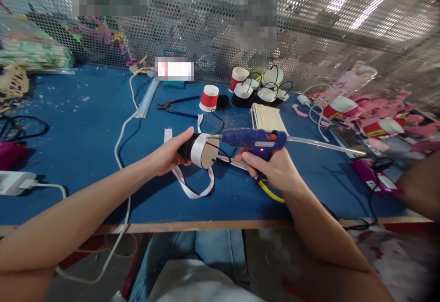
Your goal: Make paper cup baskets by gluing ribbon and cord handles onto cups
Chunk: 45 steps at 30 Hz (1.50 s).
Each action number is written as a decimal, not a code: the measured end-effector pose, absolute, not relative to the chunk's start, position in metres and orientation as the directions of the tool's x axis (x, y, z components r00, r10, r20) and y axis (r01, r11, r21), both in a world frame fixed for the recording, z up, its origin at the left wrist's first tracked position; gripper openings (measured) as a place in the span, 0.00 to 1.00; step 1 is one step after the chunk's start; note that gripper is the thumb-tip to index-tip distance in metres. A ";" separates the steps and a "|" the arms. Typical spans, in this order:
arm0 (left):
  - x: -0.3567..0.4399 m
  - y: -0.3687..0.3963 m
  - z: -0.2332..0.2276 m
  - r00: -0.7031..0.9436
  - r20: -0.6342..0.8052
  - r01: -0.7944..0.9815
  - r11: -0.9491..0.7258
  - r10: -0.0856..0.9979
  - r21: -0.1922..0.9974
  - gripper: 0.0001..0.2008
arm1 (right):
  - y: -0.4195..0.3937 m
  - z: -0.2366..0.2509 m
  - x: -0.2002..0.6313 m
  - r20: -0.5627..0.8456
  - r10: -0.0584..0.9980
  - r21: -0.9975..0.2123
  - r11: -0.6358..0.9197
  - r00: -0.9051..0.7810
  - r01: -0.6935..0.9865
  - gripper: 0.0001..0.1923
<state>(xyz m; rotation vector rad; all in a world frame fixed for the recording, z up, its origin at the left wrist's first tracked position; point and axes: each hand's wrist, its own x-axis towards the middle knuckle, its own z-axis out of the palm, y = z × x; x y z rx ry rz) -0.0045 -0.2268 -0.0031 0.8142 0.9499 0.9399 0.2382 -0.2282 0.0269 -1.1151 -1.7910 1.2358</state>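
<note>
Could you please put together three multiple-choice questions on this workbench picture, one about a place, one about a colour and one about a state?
1. Where do the pliers lie?
A. on the blue table top, beyond the left hand
B. inside a paper cup
C. on the floor

2. What colour is the body of the glue gun?
A. yellow
B. blue
C. white

3. How is the black cup with the white ribbon placed?
A. standing upright on the table
B. stacked in another cup
C. held on its side above the table

Answers:
1 A: they rest on the table past the left hand.
2 B: the housing gripped by the right hand is blue.
3 C: the left hand holds it sideways, its base facing the gun's nozzle.
</note>
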 end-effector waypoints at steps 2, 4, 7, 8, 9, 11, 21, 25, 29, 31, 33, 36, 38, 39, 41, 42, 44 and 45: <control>-0.004 -0.227 -0.004 0.268 -0.292 -0.290 0.366 0.918 0.884 0.24 | -0.227 0.025 0.238 0.086 0.927 -0.950 0.187 -0.365 0.252 0.13; -0.005 -0.226 -0.005 0.273 -0.283 -0.291 0.359 0.920 0.887 0.23 | -0.227 0.025 0.238 0.078 0.920 -0.945 0.191 -0.383 0.266 0.13; -0.005 -0.226 -0.007 0.286 -0.270 -0.289 0.352 0.919 0.890 0.23 | -0.227 0.029 0.237 0.053 0.894 -0.943 0.192 -0.446 0.273 0.12; -0.005 -0.225 -0.007 0.285 -0.270 -0.289 0.351 0.920 0.891 0.23 | -0.227 0.031 0.236 0.048 0.891 -0.946 0.186 -0.452 0.265 0.12; -0.005 -0.225 -0.007 0.279 -0.271 -0.291 0.351 0.921 0.890 0.23 | -0.227 0.033 0.236 0.044 0.894 -0.951 0.174 -0.447 0.255 0.12; -0.004 -0.225 -0.005 0.263 -0.274 -0.307 0.350 0.925 0.885 0.22 | -0.226 0.036 0.237 0.037 0.908 -0.963 0.143 -0.418 0.227 0.12; -0.011 -0.223 0.002 0.205 -0.193 -0.398 0.262 0.960 0.879 0.18 | -0.169 0.041 0.277 0.225 0.972 -0.922 0.189 0.069 0.338 0.15; -0.016 -0.222 0.003 0.289 -0.188 -0.463 0.309 0.939 0.831 0.20 | -0.128 0.039 0.302 0.234 0.965 -0.736 0.098 0.117 0.670 0.17; -0.019 -0.224 0.005 0.351 -0.153 -0.511 0.326 0.924 0.795 0.20 | -0.098 0.034 0.316 0.221 0.965 -0.294 -0.072 0.141 0.953 0.22; -0.021 -0.224 0.005 0.365 -0.118 -0.508 0.303 0.924 0.806 0.20 | -0.091 0.031 0.318 0.192 0.971 -0.232 -0.097 0.143 0.968 0.23; -0.023 -0.223 0.005 0.384 -0.113 -0.515 0.314 0.917 0.797 0.19 | -0.088 0.028 0.317 0.175 0.974 -0.206 -0.110 0.147 0.972 0.23; -0.026 -0.220 0.005 0.414 -0.133 -0.565 0.369 0.900 0.738 0.21 | -0.090 0.025 0.315 0.159 0.975 -0.152 -0.128 0.153 0.980 0.24; -0.026 -0.219 0.006 0.430 -0.135 -0.600 0.395 0.892 0.696 0.23 | -0.091 0.024 0.313 0.152 0.976 -0.125 -0.135 0.154 0.983 0.25; -0.026 -0.219 0.007 0.434 -0.130 -0.618 0.399 0.892 0.677 0.23 | -0.093 0.025 0.312 0.152 0.976 -0.113 -0.139 0.156 0.984 0.25; -0.025 -0.219 0.007 0.442 -0.122 -0.642 0.408 0.889 0.649 0.25 | -0.096 0.031 0.309 0.170 0.970 -0.089 -0.158 0.171 0.983 0.24; -0.024 -0.220 0.007 0.442 -0.121 -0.650 0.411 0.889 0.639 0.25 | -0.100 0.036 0.305 0.200 0.964 -0.082 -0.160 0.173 0.984 0.23; -0.022 -0.220 0.007 0.436 -0.135 -0.658 0.417 0.890 0.627 0.25 | -0.110 0.048 0.294 0.291 0.949 -0.109 -0.097 0.125 0.989 0.21; -0.022 -0.221 0.006 0.431 -0.149 -0.656 0.423 0.890 0.625 0.25 | -0.118 0.055 0.285 0.348 0.936 -0.158 -0.006 0.061 0.987 0.19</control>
